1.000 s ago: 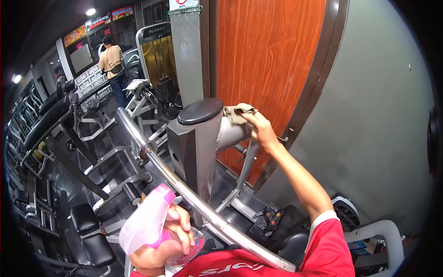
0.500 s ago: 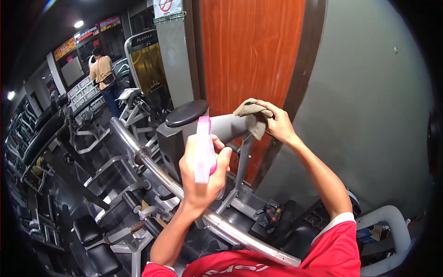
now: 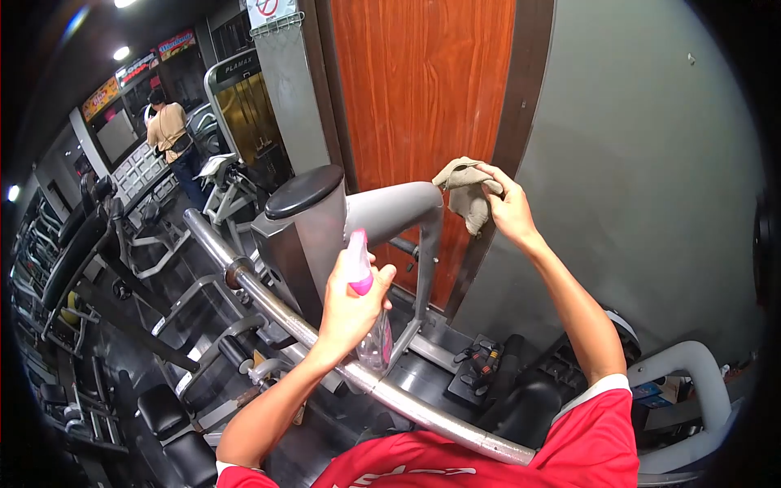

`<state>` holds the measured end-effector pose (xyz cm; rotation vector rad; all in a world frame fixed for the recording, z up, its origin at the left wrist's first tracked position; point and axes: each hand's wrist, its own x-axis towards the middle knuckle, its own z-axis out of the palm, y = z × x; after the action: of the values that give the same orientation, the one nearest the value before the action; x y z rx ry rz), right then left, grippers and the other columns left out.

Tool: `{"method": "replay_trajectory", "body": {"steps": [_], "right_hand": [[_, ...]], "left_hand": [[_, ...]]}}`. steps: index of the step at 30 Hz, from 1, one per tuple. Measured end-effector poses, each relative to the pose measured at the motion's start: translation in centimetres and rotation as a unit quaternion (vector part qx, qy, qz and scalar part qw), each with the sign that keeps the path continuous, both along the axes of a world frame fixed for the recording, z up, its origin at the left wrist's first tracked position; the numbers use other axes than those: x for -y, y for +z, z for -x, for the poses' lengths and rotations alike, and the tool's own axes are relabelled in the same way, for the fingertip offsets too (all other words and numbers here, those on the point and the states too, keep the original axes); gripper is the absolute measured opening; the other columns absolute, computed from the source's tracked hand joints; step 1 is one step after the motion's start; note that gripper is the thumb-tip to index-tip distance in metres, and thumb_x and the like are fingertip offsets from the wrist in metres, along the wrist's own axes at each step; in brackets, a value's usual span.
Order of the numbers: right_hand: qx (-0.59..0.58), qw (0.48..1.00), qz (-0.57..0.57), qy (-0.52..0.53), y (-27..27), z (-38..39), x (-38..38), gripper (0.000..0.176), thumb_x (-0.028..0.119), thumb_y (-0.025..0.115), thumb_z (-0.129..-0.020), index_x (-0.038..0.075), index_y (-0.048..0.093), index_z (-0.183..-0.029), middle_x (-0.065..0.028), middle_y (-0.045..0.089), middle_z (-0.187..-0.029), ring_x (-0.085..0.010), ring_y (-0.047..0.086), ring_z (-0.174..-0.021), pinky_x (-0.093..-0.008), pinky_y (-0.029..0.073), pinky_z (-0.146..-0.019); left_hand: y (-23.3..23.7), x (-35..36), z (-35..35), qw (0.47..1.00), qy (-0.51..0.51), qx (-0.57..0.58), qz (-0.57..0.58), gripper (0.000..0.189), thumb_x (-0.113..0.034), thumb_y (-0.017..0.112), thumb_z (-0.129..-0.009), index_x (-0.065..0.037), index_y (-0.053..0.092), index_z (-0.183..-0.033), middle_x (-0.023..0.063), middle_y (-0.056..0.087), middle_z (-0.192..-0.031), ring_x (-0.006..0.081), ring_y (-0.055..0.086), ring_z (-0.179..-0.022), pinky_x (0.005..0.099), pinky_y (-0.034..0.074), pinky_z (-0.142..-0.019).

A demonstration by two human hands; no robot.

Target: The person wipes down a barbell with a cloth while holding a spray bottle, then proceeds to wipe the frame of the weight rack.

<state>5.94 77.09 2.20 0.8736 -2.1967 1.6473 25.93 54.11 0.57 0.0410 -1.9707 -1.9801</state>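
My left hand [image 3: 351, 309] is wrapped round the neck of a clear spray bottle [image 3: 375, 346] with a pink and white trigger head [image 3: 359, 264]. The bottle stands upright in front of a grey machine frame [image 3: 394, 206] with a round black cap [image 3: 305, 192]. My right hand [image 3: 510, 205] pinches a beige cloth [image 3: 469, 195], which hangs just beyond the right end of the grey tube, in front of the door's edge. Below my left hand, a long silver bar [image 3: 407, 407] crosses diagonally.
Behind the machine is a brown wooden door [image 3: 419, 89], with a grey wall [image 3: 634, 179] to its right. A person in a tan shirt [image 3: 168, 130] stands far left. Gym machines and black padded benches [image 3: 187, 455] fill the left. A grey curved frame [image 3: 700, 366] is at lower right.
The cloth in my right hand has come off the grey tube, moving right. My left hand has tilted the bottle, and its clear body now shows. The view has shifted slightly.
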Motion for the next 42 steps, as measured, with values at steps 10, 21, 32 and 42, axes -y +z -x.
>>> {"method": "replay_trajectory", "body": {"steps": [10, 21, 32, 42], "right_hand": [[-0.007, 1.0, 0.016, 0.002, -0.1, -0.5, 0.5, 0.037, -0.002, 0.047, -0.095, 0.005, 0.057, -0.13, -0.0105, 0.062, -0.13, -0.0178, 0.058, -0.119, -0.0313, 0.044, -0.102], [0.013, 0.997, 0.037, -0.069, 1.4, -0.2, -2.7, 0.036, 0.004, 0.05, -0.099, 0.005, 0.055, -0.134, -0.0054, 0.062, -0.125, -0.0124, 0.055, -0.114, -0.0274, 0.041, -0.1], [0.072, 0.987, 0.101, -0.1, 0.6, 0.1, -5.0, 0.036, 0.008, 0.053, -0.097, 0.006, 0.057, -0.133, -0.0076, 0.064, -0.123, -0.0145, 0.057, -0.113, -0.0287, 0.044, -0.098], [-0.027, 0.998, -0.05, -0.037, 0.3, -0.1, 3.6, 0.039, 0.009, 0.052, -0.095, -0.001, 0.052, -0.132, -0.0138, 0.065, -0.121, -0.0226, 0.063, -0.109, -0.0362, 0.049, -0.097]], "left_hand": [[0.0, -1.0, -0.3, 0.995, -0.009, 0.082, 0.052, 0.034, -0.024, 0.072, -0.09, -0.002, 0.048, -0.102, 0.0036, 0.053, -0.079, 0.0097, 0.057, -0.057, 0.0258, 0.051, -0.051], [0.5, -1.4, 0.5, 0.986, -0.057, 0.104, 0.12, 0.032, -0.017, 0.069, -0.092, 0.0, 0.049, -0.109, 0.0016, 0.052, -0.077, 0.0089, 0.056, -0.059, 0.0268, 0.053, -0.052], [0.7, -1.9, 0.8, 0.985, -0.081, 0.116, 0.094, 0.027, -0.013, 0.068, -0.092, -0.001, 0.05, -0.108, 0.0019, 0.054, -0.08, 0.0087, 0.058, -0.066, 0.0279, 0.055, -0.053], [2.0, -0.5, -3.1, 0.982, -0.051, -0.074, 0.165, 0.044, -0.004, 0.073, -0.085, 0.0, 0.049, -0.121, 0.0084, 0.061, -0.097, 0.0088, 0.06, -0.071, 0.0253, 0.05, -0.061]]}}
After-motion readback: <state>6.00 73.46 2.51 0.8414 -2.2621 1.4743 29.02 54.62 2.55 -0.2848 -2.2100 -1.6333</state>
